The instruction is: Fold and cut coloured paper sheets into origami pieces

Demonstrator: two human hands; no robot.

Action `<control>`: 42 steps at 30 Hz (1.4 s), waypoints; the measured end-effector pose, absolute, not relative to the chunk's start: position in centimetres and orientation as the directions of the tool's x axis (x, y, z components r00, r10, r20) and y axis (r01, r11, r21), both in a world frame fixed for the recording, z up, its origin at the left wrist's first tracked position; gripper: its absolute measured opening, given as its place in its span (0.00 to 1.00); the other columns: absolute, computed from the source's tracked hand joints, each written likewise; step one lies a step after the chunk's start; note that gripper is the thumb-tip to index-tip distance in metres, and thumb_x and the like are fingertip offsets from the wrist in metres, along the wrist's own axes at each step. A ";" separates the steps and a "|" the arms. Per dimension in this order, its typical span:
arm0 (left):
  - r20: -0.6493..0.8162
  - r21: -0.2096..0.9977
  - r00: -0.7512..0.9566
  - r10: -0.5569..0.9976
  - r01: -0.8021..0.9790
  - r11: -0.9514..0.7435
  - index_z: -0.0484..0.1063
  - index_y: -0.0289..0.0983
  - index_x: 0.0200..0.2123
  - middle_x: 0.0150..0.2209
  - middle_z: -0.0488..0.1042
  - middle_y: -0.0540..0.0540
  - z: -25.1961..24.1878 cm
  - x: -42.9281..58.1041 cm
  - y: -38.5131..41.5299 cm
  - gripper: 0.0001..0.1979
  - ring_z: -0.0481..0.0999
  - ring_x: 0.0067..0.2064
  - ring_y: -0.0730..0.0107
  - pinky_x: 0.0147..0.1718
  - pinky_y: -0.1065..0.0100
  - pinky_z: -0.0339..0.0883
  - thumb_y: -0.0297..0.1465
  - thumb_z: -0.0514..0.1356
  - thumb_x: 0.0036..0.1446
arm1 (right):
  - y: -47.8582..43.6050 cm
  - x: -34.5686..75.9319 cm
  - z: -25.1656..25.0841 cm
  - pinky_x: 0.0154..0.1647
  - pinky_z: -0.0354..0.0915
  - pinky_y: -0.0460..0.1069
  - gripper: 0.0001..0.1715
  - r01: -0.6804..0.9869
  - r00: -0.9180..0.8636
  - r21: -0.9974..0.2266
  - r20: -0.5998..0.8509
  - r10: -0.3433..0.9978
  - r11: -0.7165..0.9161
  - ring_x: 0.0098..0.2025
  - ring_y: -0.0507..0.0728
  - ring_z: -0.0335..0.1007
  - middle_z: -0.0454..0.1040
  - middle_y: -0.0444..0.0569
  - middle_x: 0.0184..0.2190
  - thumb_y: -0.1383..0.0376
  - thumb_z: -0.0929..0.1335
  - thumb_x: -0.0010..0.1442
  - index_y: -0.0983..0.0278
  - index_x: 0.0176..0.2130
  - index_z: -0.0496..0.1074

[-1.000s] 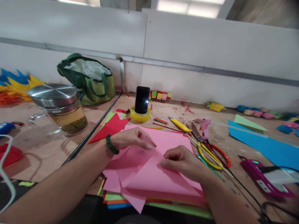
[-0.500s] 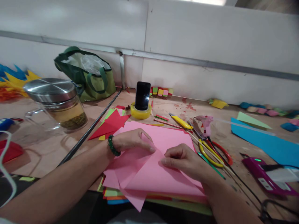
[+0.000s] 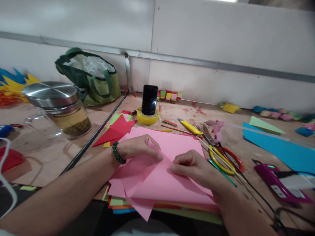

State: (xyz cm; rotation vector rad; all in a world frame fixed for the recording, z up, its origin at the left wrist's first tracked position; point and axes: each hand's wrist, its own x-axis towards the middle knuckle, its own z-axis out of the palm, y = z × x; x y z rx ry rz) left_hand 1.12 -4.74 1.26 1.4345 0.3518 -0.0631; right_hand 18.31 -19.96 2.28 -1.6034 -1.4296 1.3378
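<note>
A partly folded sheet of pink paper [image 3: 157,183] lies over a stack of coloured paper [image 3: 123,207] at the table's near edge. My left hand [image 3: 141,149], with a green bead bracelet at its wrist, pinches the sheet's raised fold between thumb and fingers. Just to its right, my right hand [image 3: 188,164] has its fingers curled, thumb and forefinger closed on the edge of the same pink paper. A pointed pink corner hangs over the front of the stack. The fingertips under the paper are hidden.
A glass tea mug [image 3: 66,114] and a green bag [image 3: 103,85] stand left. Behind the stack, a phone [image 3: 149,100] leans in a yellow tape roll [image 3: 147,118]. Rightward lie a yellow cutter [image 3: 190,127], scissors [image 3: 221,160], a pink glue gun [image 3: 217,129] and a purple power strip [image 3: 280,185].
Hardly anything differs. The whole view has shifted slightly, while both hands keep their places on the pink paper.
</note>
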 end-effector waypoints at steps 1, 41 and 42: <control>-0.274 0.957 0.947 0.167 0.252 0.142 0.76 0.32 0.26 0.23 0.73 0.50 1.3 1.1 -4.7 0.10 0.68 0.23 0.77 0.23 0.75 0.62 0.34 0.69 0.46 | -20.0 18.3 2.3 0.21 0.41 0.47 0.26 0.353 -0.089 -0.906 -0.283 0.955 -0.236 0.21 0.47 0.43 0.51 0.38 0.16 0.51 0.71 0.52 0.66 0.17 0.64; -0.083 0.634 0.982 0.168 0.182 -0.752 0.80 0.36 0.27 0.25 0.77 0.50 6.1 2.6 -4.9 0.07 0.71 0.28 0.74 0.26 0.75 0.59 0.33 0.64 0.51 | -19.9 19.1 3.0 0.20 0.46 0.45 0.21 0.477 -0.055 -0.870 -0.175 0.983 -0.128 0.20 0.47 0.48 0.60 0.40 0.15 0.54 0.69 0.54 0.67 0.21 0.73; -0.083 0.633 0.979 0.184 0.194 -0.749 0.80 0.36 0.27 0.25 0.78 0.49 6.3 2.4 -4.8 0.07 0.71 0.28 0.73 0.27 0.75 0.59 0.33 0.64 0.51 | -20.2 19.2 3.3 0.19 0.45 0.45 0.21 0.490 -0.046 -0.861 -0.183 0.982 -0.137 0.20 0.47 0.47 0.58 0.39 0.15 0.54 0.69 0.54 0.67 0.21 0.73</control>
